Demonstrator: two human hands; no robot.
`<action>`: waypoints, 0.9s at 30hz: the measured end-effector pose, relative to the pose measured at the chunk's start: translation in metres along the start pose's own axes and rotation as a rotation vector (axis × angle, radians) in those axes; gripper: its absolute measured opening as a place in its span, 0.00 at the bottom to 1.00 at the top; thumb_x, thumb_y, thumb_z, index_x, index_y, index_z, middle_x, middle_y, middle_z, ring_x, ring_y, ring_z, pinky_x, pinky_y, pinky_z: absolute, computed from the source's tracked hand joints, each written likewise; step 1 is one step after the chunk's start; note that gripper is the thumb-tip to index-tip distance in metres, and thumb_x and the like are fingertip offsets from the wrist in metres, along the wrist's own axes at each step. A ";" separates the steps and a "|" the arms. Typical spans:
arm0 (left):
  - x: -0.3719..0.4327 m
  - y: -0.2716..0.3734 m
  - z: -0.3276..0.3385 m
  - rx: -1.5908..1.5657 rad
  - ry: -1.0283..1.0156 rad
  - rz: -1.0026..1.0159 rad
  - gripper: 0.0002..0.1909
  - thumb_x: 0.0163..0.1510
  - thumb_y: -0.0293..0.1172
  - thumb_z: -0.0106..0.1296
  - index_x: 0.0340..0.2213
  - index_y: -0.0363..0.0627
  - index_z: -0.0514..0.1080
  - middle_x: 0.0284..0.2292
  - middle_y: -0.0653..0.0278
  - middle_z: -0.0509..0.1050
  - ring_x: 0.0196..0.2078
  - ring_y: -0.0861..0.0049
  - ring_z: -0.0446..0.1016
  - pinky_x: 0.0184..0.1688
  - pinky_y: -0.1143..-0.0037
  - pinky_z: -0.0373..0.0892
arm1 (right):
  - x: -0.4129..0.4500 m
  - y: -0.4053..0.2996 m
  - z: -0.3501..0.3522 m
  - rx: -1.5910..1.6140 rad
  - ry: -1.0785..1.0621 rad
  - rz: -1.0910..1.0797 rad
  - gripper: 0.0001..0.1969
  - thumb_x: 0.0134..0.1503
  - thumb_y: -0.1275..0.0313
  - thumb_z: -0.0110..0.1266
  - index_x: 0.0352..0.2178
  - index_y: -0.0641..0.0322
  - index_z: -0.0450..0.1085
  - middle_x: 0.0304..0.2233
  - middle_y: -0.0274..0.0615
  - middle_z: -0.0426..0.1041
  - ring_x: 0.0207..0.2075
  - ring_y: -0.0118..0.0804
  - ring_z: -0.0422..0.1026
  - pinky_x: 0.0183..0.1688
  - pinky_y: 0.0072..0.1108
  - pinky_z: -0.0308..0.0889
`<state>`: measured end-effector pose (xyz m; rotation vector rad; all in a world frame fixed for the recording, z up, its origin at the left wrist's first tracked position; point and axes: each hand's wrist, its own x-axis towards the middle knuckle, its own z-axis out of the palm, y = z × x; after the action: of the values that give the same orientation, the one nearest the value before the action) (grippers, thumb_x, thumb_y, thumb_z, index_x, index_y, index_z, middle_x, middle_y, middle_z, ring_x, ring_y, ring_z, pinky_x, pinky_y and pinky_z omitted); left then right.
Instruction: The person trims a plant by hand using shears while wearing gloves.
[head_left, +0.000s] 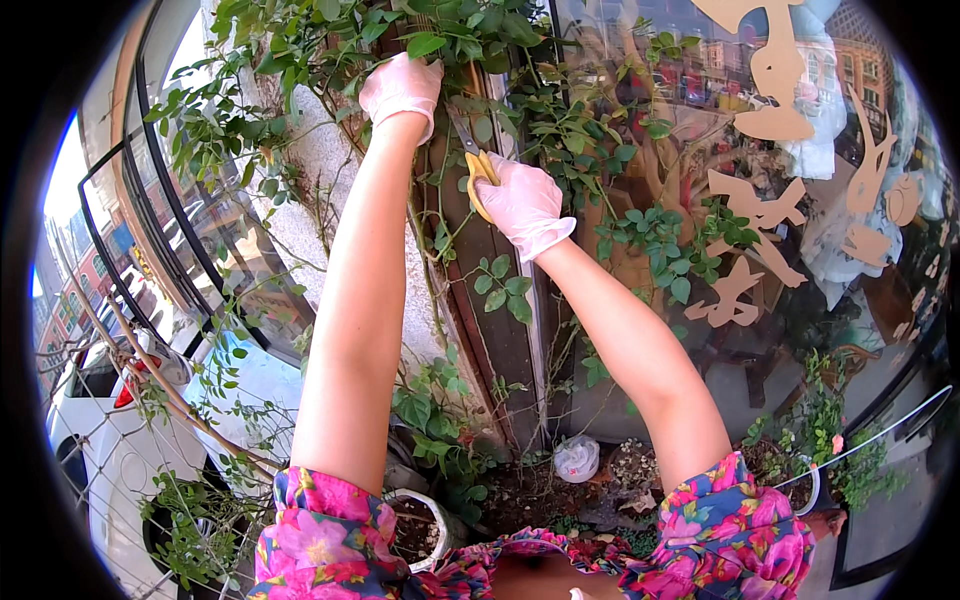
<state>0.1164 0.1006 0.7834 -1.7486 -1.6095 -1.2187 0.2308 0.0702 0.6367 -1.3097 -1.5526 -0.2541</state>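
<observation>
Both my hands wear thin, pale translucent gloves and reach up into a climbing rose-like plant (465, 37). My right hand (525, 199) grips a pair of scissors with yellow handles (480, 169). Their dark metal blades (463, 133) point up and left into the foliage, below and right of my left hand. My left hand (401, 86) is raised among leaves and stems, its fingers bent. Leaves and the back of the hand hide the fingertips, so whether it pinches a stem is unclear. Just beneath the scissors, thin green stems (442, 240) run down along a brown post (480, 277).
A large window (675, 360) with tan cut-out shapes stands at right. Wire netting (112, 480) and a white car (124, 442) are at left. Below are a white pot (442, 536), a crumpled plastic bag (577, 458) on soil, and a flowering potted plant (817, 420).
</observation>
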 end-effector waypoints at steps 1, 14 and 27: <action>0.002 -0.003 0.003 -0.074 0.007 -0.095 0.24 0.42 0.51 0.49 0.35 0.46 0.72 0.36 0.52 0.72 0.39 0.58 0.72 0.40 0.69 0.68 | -0.001 -0.001 0.000 0.005 0.005 -0.011 0.18 0.45 0.58 0.50 0.37 0.53 0.69 0.22 0.49 0.72 0.28 0.48 0.72 0.32 0.33 0.66; 0.026 -0.031 0.026 -0.750 -0.197 -0.223 0.13 0.44 0.36 0.55 0.31 0.42 0.73 0.24 0.63 0.74 0.24 0.80 0.70 0.30 0.81 0.65 | 0.001 -0.002 -0.003 0.014 -0.044 -0.016 0.18 0.45 0.59 0.50 0.36 0.55 0.70 0.23 0.49 0.72 0.28 0.48 0.72 0.32 0.33 0.66; 0.026 -0.035 0.041 -0.533 -0.100 -0.201 0.17 0.34 0.45 0.60 0.29 0.53 0.76 0.29 0.61 0.76 0.32 0.67 0.75 0.36 0.73 0.69 | -0.002 -0.013 0.000 0.244 -0.042 0.131 0.16 0.44 0.60 0.50 0.36 0.50 0.72 0.26 0.51 0.71 0.30 0.50 0.70 0.35 0.32 0.65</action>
<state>0.0933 0.1550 0.7769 -2.0171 -1.6494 -1.8131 0.2204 0.0639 0.6404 -1.2230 -1.4738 0.0449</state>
